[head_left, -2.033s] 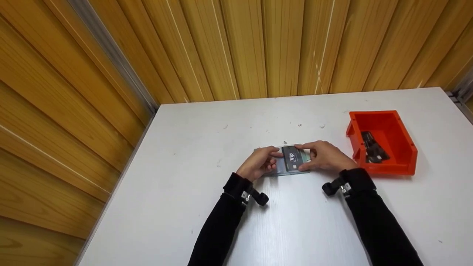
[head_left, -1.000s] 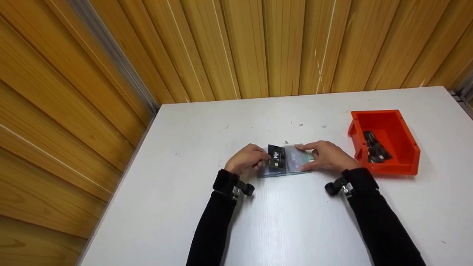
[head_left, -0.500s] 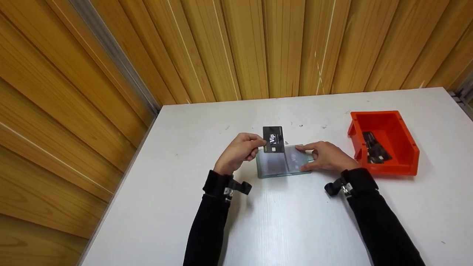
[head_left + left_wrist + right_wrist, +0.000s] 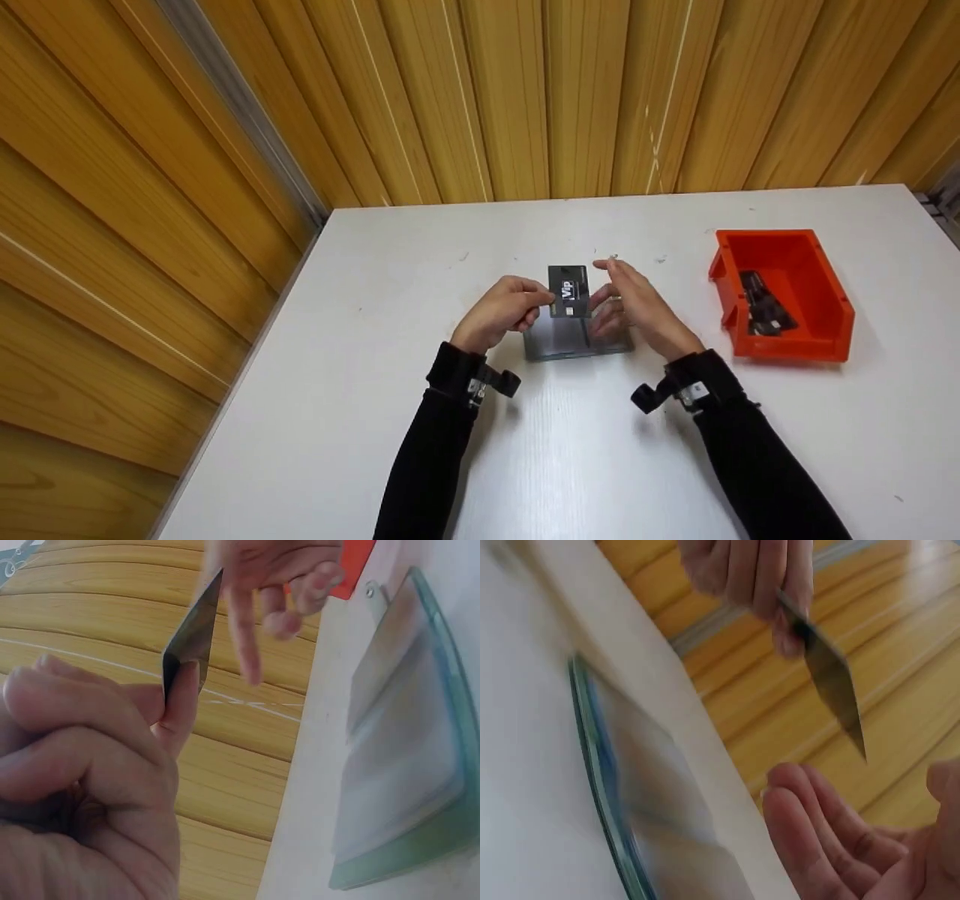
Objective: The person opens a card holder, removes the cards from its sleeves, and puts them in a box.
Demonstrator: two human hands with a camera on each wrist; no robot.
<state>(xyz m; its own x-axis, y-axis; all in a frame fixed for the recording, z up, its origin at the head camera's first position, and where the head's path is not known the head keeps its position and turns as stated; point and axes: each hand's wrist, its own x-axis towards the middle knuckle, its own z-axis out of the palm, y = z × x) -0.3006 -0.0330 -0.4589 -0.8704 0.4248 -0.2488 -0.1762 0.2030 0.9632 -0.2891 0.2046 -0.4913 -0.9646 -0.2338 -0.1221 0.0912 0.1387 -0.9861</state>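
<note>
A black card marked "Vip" (image 4: pixel 569 291) is pinched at its left edge between the thumb and finger of my left hand (image 4: pixel 501 309). It is held above a clear, green-edged card sleeve booklet (image 4: pixel 551 343) that lies open on the table. My right hand (image 4: pixel 637 307) hovers just right of the card, its fingers spread and holding nothing. In the right wrist view a gap shows between the card (image 4: pixel 832 679) and the right fingertips (image 4: pixel 787 802). From the left wrist, the sleeve booklet (image 4: pixel 405 742) appears below both hands, blurred.
An orange bin (image 4: pixel 832 300) stands at the right of the white table (image 4: pixel 360 390), with several dark cards (image 4: pixel 765 306) inside. A wood-patterned wall (image 4: pixel 517 97) rises behind the table's back edge, and another runs along the left side.
My left hand has drawn the card off the sleeve booklet and raised it, then shifted slightly right. The right hand has let go of the booklet's right edge and lifted toward the card.
</note>
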